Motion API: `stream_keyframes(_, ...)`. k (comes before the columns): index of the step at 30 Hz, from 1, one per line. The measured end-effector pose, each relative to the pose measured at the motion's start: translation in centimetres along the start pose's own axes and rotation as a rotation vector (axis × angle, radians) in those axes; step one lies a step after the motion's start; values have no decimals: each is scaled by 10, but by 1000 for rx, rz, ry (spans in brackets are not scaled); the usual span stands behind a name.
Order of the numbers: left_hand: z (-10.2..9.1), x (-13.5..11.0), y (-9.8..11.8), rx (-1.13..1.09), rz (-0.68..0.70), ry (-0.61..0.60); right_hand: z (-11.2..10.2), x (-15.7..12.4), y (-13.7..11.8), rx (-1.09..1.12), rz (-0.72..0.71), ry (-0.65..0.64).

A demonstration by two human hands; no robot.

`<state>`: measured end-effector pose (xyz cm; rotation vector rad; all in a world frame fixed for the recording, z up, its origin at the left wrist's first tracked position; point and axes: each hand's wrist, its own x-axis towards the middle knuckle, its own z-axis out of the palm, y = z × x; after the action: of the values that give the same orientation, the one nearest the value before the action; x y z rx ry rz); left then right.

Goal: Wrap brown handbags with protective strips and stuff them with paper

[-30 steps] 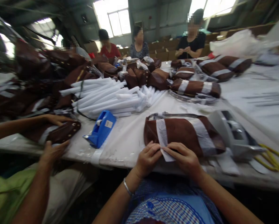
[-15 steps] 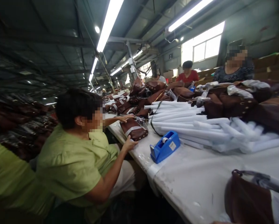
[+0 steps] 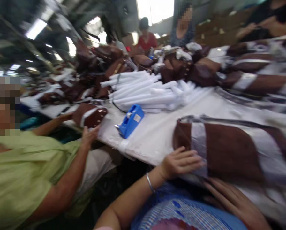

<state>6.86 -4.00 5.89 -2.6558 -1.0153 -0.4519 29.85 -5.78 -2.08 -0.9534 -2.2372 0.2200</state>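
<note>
A brown handbag with pale wrapping bands lies on the table at the right. My left hand, with a silver bangle at the wrist, rests on the bag's left end with its fingers stretched out over a band. Along the near edge of the bag lies my right hand, fingers extended and somewhat blurred. Neither hand is closed around anything. A dark strap runs across the far side of the bag.
A blue tape dispenser stands on the white table, before a pile of white rolls. At left, a co-worker in green holds a smaller brown bag. More brown bags are heaped behind; other people sit across.
The view has swung right and down, bringing both my hands and the whole handbag into sight. The co-worker at left still has both hands on the smaller bag.
</note>
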Motion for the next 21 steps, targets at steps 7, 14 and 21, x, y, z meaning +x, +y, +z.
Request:
stream_keyframes(7, 47, -4, -8, -304, 53, 320, -30, -17, -16, -173, 42, -107)
stream_keyframes(14, 44, -3, -7, -245, 67, 362, -30, -3, -20, -69, 108, -56)
stream_keyframes(21, 41, 2, -7, -200, 76, 390, -30, 5, -35, -96, -8, 28)
